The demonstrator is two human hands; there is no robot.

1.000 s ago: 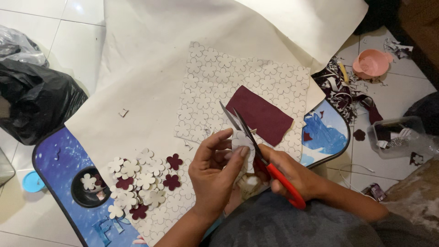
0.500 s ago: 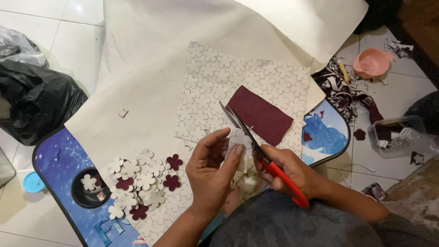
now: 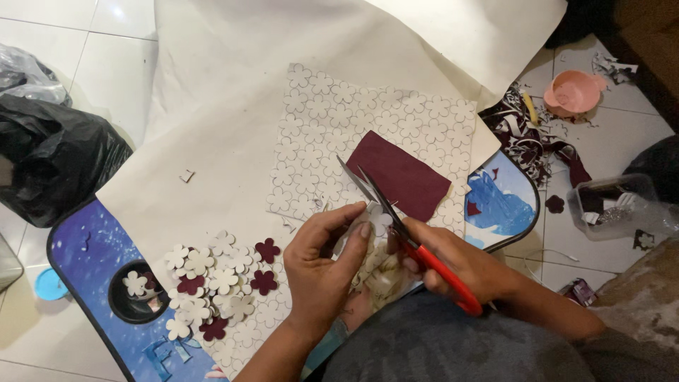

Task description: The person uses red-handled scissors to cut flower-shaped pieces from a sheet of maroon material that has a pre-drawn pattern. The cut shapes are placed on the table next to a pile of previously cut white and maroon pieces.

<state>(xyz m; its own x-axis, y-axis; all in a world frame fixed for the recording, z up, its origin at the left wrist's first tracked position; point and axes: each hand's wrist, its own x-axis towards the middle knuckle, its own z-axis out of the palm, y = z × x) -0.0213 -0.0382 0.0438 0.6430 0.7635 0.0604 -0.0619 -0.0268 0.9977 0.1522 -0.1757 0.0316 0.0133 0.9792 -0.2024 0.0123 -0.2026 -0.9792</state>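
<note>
My right hand (image 3: 460, 262) grips red-handled scissors (image 3: 396, 223), blades apart and pointing up-left. My left hand (image 3: 322, 265) pinches a small cream flower-shaped foam piece (image 3: 378, 225) against the blades. Beneath the hands lies a cream sheet (image 3: 332, 127) marked with flower outlines, with a maroon rectangle (image 3: 399, 177) resting on it. A pile of cut cream and maroon flowers (image 3: 219, 279) sits to the left of my left hand.
A blue patterned lap table (image 3: 92, 255) with a round cup hole holds the work under large cream paper (image 3: 233, 78). A black plastic bag (image 3: 49, 155) lies at left. A pink bowl (image 3: 573, 92), scraps and a clear plastic box (image 3: 615, 205) sit on the tiled floor at right.
My left hand's fingers have shifted slightly on the foam piece and the scissors have edged along it. Everything else stays put.
</note>
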